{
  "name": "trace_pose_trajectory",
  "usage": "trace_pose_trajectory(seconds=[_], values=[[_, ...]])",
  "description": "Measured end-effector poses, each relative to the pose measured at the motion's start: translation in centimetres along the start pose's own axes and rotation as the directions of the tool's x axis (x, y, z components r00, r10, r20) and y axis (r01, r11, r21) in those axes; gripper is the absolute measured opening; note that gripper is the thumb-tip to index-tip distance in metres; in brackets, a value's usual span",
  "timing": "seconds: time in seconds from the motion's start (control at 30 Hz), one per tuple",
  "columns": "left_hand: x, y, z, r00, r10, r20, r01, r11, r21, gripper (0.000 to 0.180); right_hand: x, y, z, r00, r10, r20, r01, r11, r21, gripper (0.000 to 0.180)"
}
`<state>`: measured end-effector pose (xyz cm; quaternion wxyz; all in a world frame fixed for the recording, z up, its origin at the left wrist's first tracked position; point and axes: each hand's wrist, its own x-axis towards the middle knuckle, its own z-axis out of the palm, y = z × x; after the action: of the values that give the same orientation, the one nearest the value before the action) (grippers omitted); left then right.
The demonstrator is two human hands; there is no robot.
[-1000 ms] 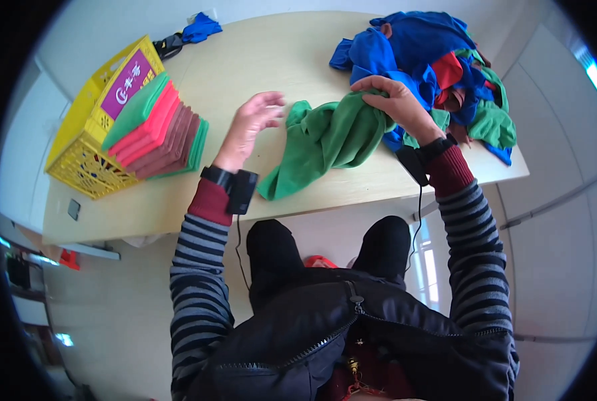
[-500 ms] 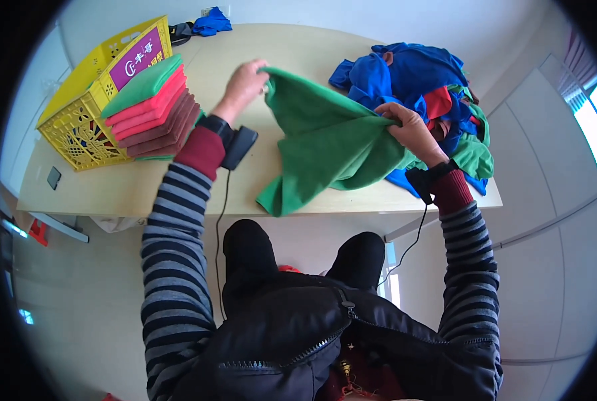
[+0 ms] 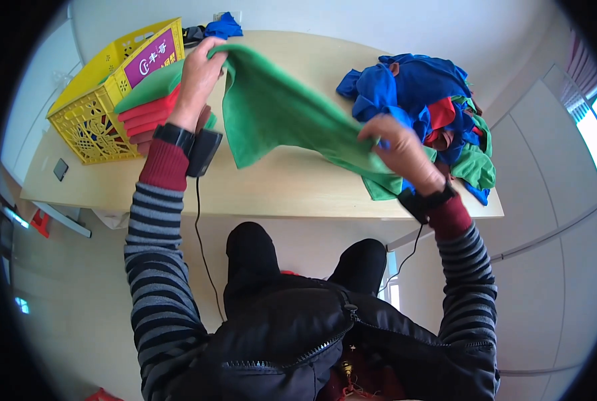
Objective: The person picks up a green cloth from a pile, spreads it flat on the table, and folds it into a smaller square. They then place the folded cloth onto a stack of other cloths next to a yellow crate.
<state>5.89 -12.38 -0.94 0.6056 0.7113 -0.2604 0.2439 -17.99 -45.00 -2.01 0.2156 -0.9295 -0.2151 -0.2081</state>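
A green cloth [image 3: 278, 117] is stretched out above the wooden table [image 3: 278, 187]. My left hand [image 3: 198, 80] grips its upper left corner, raised over a stack of folded red and green cloths [image 3: 148, 110]. My right hand [image 3: 398, 150] grips the cloth's right edge, close to a heap of blue, red and green cloths [image 3: 432, 113]. Both wrists wear a black device with a cable.
A yellow plastic crate [image 3: 104, 100] with a purple label stands at the table's left end, behind the folded stack. A blue cloth [image 3: 223, 25] lies at the far edge. My knees sit below the table's near edge.
The green cloth, bunched on the table a second ago, has been lifted and spread wide. My left hand rose up and left with its corner; my right hand keeps the other edge.
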Motion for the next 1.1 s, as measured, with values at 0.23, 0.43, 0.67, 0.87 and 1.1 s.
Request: trace_pose_trajectory(seconds=[0.23,0.43,0.67,0.87,1.1], values=[[-9.6,-7.1,-6.1,0.988,-0.131,0.082,0.128,0.991,0.034,0.010,-4.1,4.4,6.9,0.901,0.231,0.367,-0.337,0.906,0.256,0.018],[-17.0,-12.2,-12.2,0.918,-0.367,0.147,0.348,0.927,0.140,0.011,-5.3,12.7,9.5,0.926,0.353,0.136,-0.347,0.936,-0.066,0.020],[-18.7,-11.2,-15.7,0.785,-0.539,0.307,0.538,0.837,0.094,0.013,-5.1,16.1,10.9,0.959,0.277,-0.061,-0.281,0.895,-0.345,0.027],[-18.4,-7.6,-15.9,0.752,-0.569,0.334,0.642,0.748,-0.169,0.011,-4.0,17.7,10.9,0.933,0.361,0.011,-0.335,0.876,-0.346,0.022],[-15.0,-9.0,-16.3,0.767,-0.489,0.416,0.603,0.771,-0.203,0.013,-4.0,19.2,8.3,0.906,0.424,0.006,-0.422,0.903,-0.077,0.020]])
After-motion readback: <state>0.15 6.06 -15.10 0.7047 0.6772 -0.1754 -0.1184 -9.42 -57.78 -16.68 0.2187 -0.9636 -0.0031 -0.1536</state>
